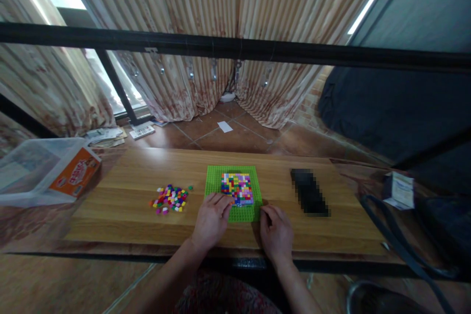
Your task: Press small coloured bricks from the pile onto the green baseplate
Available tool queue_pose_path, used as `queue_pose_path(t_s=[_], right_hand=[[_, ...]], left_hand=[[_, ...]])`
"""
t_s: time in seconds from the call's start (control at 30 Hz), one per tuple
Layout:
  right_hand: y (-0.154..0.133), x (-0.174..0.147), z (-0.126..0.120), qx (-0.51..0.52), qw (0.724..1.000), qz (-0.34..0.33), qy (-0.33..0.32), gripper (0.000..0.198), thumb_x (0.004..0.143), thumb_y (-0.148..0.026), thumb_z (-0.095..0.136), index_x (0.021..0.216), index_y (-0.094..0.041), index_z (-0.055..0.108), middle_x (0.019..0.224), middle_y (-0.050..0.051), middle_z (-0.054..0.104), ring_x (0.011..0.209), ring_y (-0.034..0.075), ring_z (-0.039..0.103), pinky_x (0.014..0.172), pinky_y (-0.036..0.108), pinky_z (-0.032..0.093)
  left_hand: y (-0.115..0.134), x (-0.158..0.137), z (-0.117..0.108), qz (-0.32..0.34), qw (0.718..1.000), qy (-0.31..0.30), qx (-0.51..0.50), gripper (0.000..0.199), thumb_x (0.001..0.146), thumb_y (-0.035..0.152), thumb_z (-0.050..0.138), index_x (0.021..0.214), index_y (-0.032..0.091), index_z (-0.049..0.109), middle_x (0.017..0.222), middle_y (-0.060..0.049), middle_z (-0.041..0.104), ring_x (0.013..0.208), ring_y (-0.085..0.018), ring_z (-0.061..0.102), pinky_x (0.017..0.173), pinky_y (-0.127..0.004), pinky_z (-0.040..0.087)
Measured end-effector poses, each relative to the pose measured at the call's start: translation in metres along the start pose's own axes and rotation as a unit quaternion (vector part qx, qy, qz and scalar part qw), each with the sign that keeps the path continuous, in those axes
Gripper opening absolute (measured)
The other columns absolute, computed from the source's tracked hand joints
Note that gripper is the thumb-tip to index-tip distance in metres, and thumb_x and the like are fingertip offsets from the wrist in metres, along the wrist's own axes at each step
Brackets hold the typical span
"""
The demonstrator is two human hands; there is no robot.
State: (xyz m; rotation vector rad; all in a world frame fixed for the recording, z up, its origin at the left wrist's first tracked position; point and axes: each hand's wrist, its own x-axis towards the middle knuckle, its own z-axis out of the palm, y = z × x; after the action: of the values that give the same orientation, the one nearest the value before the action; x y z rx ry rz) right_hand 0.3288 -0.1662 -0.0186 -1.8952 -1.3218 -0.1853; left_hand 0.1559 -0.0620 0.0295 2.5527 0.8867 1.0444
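Observation:
A green studded baseplate (pixel 243 216) lies flat on the wooden table, bearing a dense patch of multicoloured toy bricks (pixel 236 186). My left hand (pixel 212 218) reaches over the plate's left side, fingers closed at the lower left of the patch. A speck of orange shows by its fingertips; whether it is a brick in the hand I cannot tell. Along the plate's right edge, my right hand (pixel 276 233) is curled, with thumb and forefinger closed on the border. To the left of the plate sits a loose pile of small coloured bricks (pixel 171 199).
A dark pixelated rectangular object (pixel 309 192) lies on the table (pixel 128 225) at right. At the far left stands a clear plastic bin (pixel 37 171) with an orange label. A black horizontal bar (pixel 235 49) crosses in front of the curtains. Papers (pixel 106 136) lie beyond the table.

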Motion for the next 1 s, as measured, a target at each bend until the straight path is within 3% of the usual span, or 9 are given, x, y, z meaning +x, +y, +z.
queue_pose_path(t_s=[0.27,0.67,1.0], right_hand=[[0.0014,-0.0003,0.0000,0.000,1.000,0.001,-0.005,0.027,0.095,-0.031,0.046,0.092,-0.017,0.069,0.095,0.010,0.069,0.091,0.022,0.060,0.082,0.036,0.048],[0.0016,0.0007,-0.0004,0.002,1.000,0.000,-0.009,0.029,0.095,-0.032,0.045,0.091,-0.017,0.069,0.093,0.011,0.069,0.090,0.022,0.061,0.081,0.037,0.048],[0.0006,0.0006,-0.0013,0.000,1.000,-0.002,-0.006,0.028,0.095,-0.032,0.045,0.092,-0.017,0.069,0.095,0.011,0.069,0.092,0.022,0.061,0.083,0.037,0.048]], left_hand=[[-0.0027,-0.0051,0.0017,-0.026,0.999,-0.005,0.039,0.014,0.090,0.018,0.056,0.103,0.020,0.062,0.091,-0.004,0.071,0.085,-0.020,0.063,0.079,-0.036,0.049],[-0.0024,-0.0013,-0.0020,0.016,0.999,-0.010,0.042,0.013,0.094,0.020,0.051,0.099,0.020,0.063,0.082,-0.002,0.071,0.078,-0.018,0.060,0.076,-0.033,0.046],[-0.0045,-0.0074,0.0012,0.038,0.998,0.012,0.052,0.015,0.091,0.017,0.055,0.099,0.021,0.067,0.092,-0.003,0.071,0.084,-0.019,0.058,0.078,-0.034,0.045]])
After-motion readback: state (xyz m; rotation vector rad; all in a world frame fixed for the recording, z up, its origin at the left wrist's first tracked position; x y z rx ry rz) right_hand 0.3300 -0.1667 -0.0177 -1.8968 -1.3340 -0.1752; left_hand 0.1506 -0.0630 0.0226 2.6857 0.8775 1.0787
